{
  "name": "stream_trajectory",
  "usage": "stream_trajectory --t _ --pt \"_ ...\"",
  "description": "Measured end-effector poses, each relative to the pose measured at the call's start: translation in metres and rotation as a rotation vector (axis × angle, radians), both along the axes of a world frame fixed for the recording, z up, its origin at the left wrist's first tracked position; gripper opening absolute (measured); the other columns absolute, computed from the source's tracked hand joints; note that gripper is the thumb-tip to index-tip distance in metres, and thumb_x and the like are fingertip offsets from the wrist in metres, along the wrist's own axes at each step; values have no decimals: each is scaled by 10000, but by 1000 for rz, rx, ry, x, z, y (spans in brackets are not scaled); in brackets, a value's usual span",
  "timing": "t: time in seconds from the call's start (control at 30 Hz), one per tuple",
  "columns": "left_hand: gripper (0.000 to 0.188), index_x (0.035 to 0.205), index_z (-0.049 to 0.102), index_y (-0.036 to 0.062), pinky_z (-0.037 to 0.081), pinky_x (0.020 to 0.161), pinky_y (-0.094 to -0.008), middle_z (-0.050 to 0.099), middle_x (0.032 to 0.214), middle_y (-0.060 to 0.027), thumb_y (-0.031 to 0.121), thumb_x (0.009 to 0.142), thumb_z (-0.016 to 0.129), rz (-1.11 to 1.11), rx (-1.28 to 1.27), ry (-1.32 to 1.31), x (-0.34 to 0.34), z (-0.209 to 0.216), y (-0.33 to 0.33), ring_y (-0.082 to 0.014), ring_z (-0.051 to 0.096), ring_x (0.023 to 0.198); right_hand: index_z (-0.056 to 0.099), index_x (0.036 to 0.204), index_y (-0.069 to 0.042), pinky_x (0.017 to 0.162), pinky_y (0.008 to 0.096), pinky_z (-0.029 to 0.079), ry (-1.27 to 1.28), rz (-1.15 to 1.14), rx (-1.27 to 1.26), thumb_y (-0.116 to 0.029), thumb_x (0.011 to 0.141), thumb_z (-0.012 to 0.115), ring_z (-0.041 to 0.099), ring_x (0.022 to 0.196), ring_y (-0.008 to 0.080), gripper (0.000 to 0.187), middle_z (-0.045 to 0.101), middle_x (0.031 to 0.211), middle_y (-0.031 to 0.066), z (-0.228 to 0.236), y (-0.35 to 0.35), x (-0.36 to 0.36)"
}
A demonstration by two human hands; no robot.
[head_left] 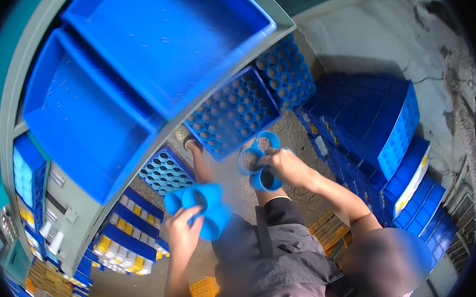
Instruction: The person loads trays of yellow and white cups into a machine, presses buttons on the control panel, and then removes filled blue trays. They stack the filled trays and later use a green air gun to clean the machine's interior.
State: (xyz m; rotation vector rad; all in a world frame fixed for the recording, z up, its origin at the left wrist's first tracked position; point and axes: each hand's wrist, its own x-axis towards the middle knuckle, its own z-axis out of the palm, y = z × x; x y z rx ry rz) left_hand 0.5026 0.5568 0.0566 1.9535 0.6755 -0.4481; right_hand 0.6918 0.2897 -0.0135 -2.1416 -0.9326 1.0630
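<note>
My left hand [182,232] is closed around a bunch of short blue plastic tubes [206,206], their open ends pointing up and to the left. My right hand [284,166] grips three more blue tubes [256,161], whose round mouths face the camera. Just beyond the right hand, a blue crate [233,113] divided into a grid of round cells stands on the floor, with several cells holding blue tubes. A second gridded crate [286,70] lies behind it and a third [165,173] sits left of my leg. Both hands hover above the concrete floor, apart from each other.
Two large empty blue trays [107,97] rest on a grey shelf frame [82,214] at upper left. Stacked blue crates [383,133] fill the right side. Lower left, blue bins hold yellow and white spools [118,250]. Yellow crates [327,228] stand near my body.
</note>
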Motion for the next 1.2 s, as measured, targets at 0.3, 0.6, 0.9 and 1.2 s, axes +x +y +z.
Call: stream_trajectory --t 0.3,0.6,0.9,1.2 --pt "275 1076 706 5 493 872 -424 708 1035 -204 98 818 725 166 362 -7 74 -359 -89 -368 670 957 685 973 -54 790 464 540 -206 -478 -159 -79 750 645 658 901 413 228 638 1010 242 -282 -62 38" --pt "250 1035 718 -11 516 841 -437 694 1020 -257 72 802 757 6 502 19 121 -544 -83 -399 675 931 719 950 -66 810 438 572 -172 -377 -304 -56 825 573 681 973 362 193 664 1076 192 -462 16 82" --pt "374 1139 670 -36 509 690 -402 710 925 -213 148 833 781 122 590 75 118 -587 -69 -233 612 708 732 909 -87 766 415 592 -258 -406 -249 -107 843 587 699 933 337 160 635 1129 164 -538 30 47" --pt "277 1086 687 -10 509 837 -482 646 1120 -289 94 834 738 177 636 -21 113 -584 -85 -403 642 997 539 1350 -138 885 411 549 -288 -367 -76 -38 865 523 598 1139 346 496 476 1372 182 -495 2 25"
